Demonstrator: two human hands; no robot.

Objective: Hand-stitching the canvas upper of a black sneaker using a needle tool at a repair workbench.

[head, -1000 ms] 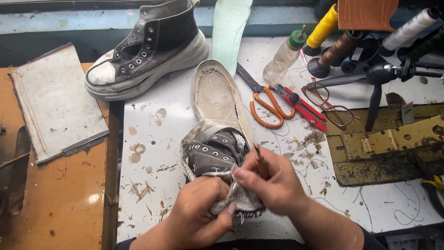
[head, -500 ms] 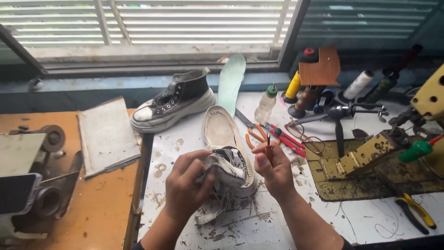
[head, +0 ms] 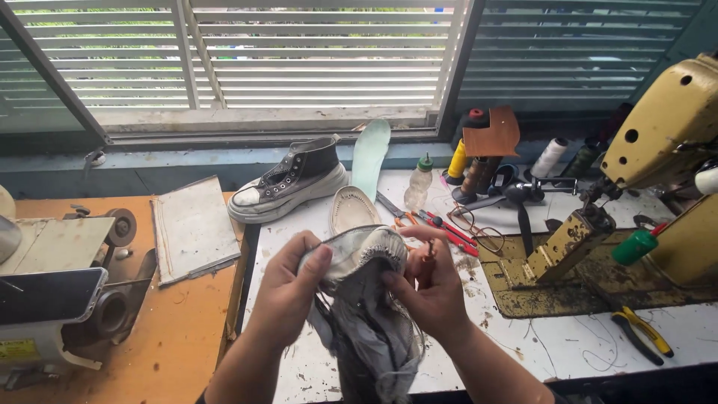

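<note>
While I lift the worn grey canvas shoe upper [head: 363, 299] above the stained white worktable [head: 538, 344], my left hand [head: 288, 292] pinches its pale toe edge between thumb and fingers. My right hand [head: 430, 288] clamps the opposite edge and grips a brown-handled awl [head: 426, 262]. Just behind lies a detached off-white rubber sole [head: 351, 209], with a black high-top sneaker [head: 288, 187] beyond.

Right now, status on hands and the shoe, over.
Left hand and right hand both gripping the grey shoe upper, lifted off the white table. Right also holds a brown-handled tool. Nothing blocking.
</note>
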